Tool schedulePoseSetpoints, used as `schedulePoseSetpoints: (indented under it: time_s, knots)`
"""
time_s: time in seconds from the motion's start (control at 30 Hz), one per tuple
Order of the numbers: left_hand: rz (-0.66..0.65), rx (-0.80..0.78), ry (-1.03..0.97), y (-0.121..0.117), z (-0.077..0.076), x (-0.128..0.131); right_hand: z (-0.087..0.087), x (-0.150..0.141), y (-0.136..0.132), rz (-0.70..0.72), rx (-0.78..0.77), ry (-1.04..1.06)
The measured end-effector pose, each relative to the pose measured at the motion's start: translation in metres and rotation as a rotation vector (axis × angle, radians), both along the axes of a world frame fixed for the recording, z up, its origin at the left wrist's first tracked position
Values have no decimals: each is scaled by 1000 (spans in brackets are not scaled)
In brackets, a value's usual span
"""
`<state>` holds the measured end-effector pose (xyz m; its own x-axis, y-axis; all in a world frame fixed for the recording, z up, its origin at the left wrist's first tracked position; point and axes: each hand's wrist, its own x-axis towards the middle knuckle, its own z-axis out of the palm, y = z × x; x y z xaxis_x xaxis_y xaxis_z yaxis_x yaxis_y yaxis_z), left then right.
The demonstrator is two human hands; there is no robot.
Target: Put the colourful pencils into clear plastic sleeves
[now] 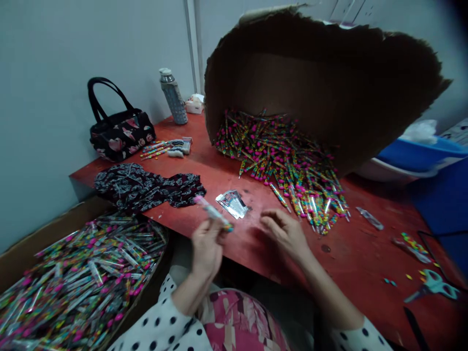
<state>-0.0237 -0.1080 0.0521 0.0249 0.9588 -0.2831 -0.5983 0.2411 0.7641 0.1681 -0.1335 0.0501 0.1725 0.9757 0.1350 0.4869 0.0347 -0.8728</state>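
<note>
Polka-dot sleeves [164,312] reach past the red table's [351,253] near edge. I have the left hand [206,248] pinching a plastic-wrapped pencil [214,212]; the right hand [285,234] hangs half-open and empty, with bare tabletop between it and the pencil heap [288,165].

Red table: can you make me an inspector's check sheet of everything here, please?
surface: scuffed red table
job's things: loose pens spilling from torn cardboard box; sleeved pens in cardboard tray
clutter: foil wrapper, teal scissors, dark floral cloth
hands: left hand holds a sleeved pen; right hand open, empty
cables: nothing seen
surroundings: handbag, water bottle, blue tub, grey wall
</note>
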Motion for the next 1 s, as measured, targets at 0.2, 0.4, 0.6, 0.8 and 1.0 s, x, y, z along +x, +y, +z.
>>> schedulePoseSetpoints:
  time_s: [0.2,0.4,0.6,0.8,1.0]
  knots:
    - [428,249,176,18,2,-83,-10,59,58,-177,-51,-914]
    - [-127,666,1131,48,-16,-13,-30,53,67,-174,-126,-1046]
    - [-240,840,1679,70,-40,38,-23,42,44,-221,-57,-51]
    - [-149,946,1618,65,-38,31,-16,7,52,-86,-260,502]
    - [-155,946,1229,43,-28,23,-15,-12,67,-4,-302,705]
